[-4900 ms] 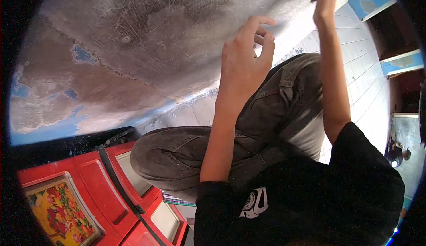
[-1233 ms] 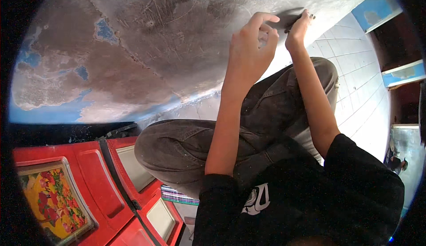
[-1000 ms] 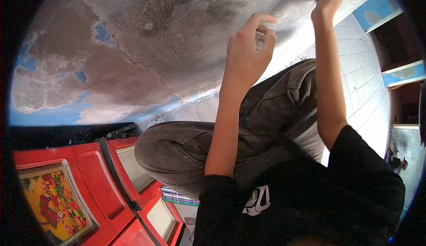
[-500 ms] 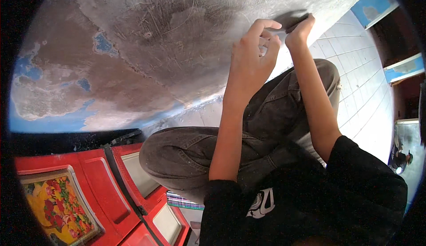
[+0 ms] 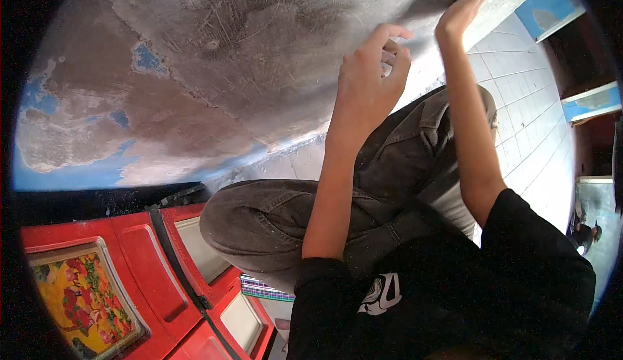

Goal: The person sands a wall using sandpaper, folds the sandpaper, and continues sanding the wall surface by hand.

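My right hand (image 5: pixel 462 15) reaches up to the worn grey wall (image 5: pixel 272 48), its fingers pressed against the surface. A dark patch and shadow lie under its fingertips, and whatever it may hold there is hidden. Lower and to the left, my left hand (image 5: pixel 373 74) hangs in front of the wall, fingers loosely curled, with a gap between the forefinger and thumb. I make out nothing held in it. Blue paint remnants (image 5: pixel 149 58) show on the scraped, patchy wall at the left.
My bent legs in dark trousers (image 5: pixel 259 230) sit close to the wall's foot. A red cabinet (image 5: pixel 152 269) with a floral picture panel (image 5: pixel 84 301) stands at lower left. White floor tiles (image 5: pixel 525 100) stretch along the right. Far right, a person (image 5: pixel 586 235) is small in view.
My right hand has slid up and to the right along the wall, its shadow moving with it. My left hand has stayed almost in place.
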The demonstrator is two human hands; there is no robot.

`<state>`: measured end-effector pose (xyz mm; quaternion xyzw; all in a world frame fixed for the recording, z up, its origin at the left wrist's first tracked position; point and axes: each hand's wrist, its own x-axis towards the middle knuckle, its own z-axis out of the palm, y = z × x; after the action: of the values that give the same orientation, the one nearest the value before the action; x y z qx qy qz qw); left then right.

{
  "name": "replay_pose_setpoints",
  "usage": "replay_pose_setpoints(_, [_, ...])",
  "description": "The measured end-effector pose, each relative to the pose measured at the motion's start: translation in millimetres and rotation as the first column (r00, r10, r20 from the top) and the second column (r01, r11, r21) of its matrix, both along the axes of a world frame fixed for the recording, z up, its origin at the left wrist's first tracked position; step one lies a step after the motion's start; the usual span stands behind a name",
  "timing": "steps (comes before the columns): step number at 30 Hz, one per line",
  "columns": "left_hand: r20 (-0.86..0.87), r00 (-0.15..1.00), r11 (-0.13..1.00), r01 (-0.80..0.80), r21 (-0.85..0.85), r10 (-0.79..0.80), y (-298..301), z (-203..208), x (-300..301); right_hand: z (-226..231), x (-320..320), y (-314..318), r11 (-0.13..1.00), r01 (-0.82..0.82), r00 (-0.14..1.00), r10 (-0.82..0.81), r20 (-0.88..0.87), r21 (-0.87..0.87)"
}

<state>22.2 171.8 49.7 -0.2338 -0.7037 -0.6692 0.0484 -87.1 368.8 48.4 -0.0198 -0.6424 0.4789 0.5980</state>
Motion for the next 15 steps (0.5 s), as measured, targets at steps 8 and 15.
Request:
replay_pose_setpoints(8, [0.009,1.0,0.999,-0.012,-0.053,0.013,-13.1,1.6,2.0,-31.0,8.6,-19.1,0.527,-0.311,0.87,0.493,-0.014,-0.791])
replay_pose_setpoints(15, [-0.033,0.999,0.998,-0.03,-0.058,0.029,-6.9,6.8,-0.9,66.6,-6.9,5.8,0.993,-0.004,0.998,-0.003,0.06,0.117])
